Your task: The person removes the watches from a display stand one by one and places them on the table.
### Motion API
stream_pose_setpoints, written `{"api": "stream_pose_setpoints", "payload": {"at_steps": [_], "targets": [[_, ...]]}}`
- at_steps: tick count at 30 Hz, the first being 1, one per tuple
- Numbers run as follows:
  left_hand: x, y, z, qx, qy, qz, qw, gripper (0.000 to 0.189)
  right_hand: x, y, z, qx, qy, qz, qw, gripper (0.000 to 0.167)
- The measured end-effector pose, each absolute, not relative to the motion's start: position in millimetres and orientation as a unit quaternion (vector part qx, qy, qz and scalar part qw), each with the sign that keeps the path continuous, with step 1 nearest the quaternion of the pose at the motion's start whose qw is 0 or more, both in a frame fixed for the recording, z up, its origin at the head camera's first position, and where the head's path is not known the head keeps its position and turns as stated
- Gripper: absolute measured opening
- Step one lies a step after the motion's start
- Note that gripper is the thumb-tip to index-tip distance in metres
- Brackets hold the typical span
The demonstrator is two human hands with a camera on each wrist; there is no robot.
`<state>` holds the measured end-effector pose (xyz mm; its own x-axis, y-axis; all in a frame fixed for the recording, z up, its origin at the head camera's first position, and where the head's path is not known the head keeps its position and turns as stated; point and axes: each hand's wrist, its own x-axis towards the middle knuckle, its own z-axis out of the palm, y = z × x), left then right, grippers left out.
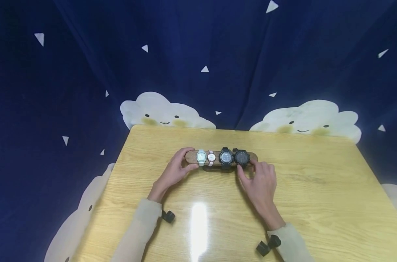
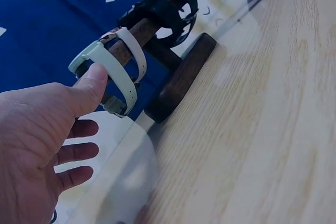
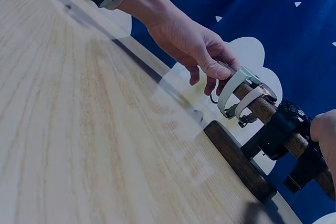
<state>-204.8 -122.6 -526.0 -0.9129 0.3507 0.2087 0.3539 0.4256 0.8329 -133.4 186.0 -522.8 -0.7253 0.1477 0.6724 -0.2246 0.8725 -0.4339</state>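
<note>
A dark wooden watch stand (image 1: pixel 191 157) has a round bar carrying a mint-green square watch (image 1: pixel 201 157), a small white-strapped watch (image 1: pixel 211 157), a black digital watch (image 1: pixel 226 157) and a second black watch (image 1: pixel 242 158). My left hand (image 1: pixel 175 170) holds the bar's left end between thumb and fingers, the thumb beside the mint-green strap. At the right end, my right hand (image 1: pixel 260 181) pinches the outermost black watch with thumb and forefinger. The left wrist view shows the stand's base (image 2: pixel 184 77) under the bar; most of the right hand lies outside that view.
The stand is toward the far side of a light wooden table (image 1: pixel 218 203), where a bright reflection lies between the forearms. Behind it hangs a dark blue curtain (image 1: pixel 185 29) printed with clouds and white triangles. Black camera mounts (image 1: pixel 168 217) sit on both wrists.
</note>
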Motion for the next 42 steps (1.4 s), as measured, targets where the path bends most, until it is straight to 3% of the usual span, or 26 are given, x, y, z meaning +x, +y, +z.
{"api": "stream_pose_setpoints", "payload": {"at_steps": [24,42], "targets": [[-205.9,-131.0,-515.0,-0.213,-0.871,-0.442,0.027,0.067,-136.0,181.3,-519.1,-0.011,-0.898,0.266,0.351,0.05],[-206.0,-131.0,-510.7,-0.219,-0.876,-0.428,0.032,0.07,-139.6,178.4,-520.8,-0.01,-0.89,0.259,0.374,0.053]]}}
